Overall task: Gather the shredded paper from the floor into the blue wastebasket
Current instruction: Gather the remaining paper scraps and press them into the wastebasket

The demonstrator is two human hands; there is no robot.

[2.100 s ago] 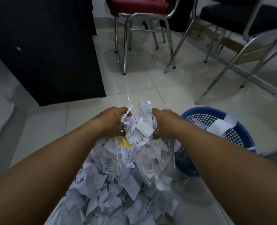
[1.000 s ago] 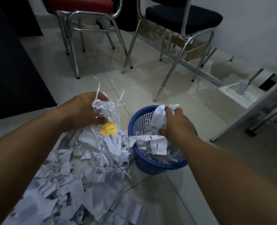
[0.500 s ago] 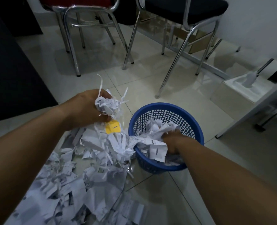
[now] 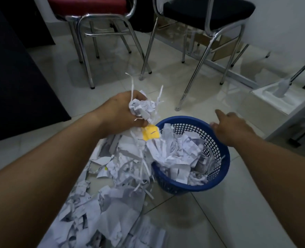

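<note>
Left of the blue wastebasket (image 4: 184, 189), shredded paper (image 4: 103, 203) lies heaped as my left hand (image 4: 119, 113) clenches a wad (image 4: 142, 106) best carried fully over the rim before release, my right hand (image 4: 232, 126) hovering empty and slack above the far rim.

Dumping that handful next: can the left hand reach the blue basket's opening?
Probably yes. The left hand grips its paper clump beside the rim of the blue wastebasket; the right hand is open by the far rim.

We see the wastebasket (image 4: 211, 188) on the floor (image 4: 228, 221), right of the shredded paper (image 4: 110, 212); left chair (image 4: 87, 5) and right chair (image 4: 209, 9) stand behind.
</note>
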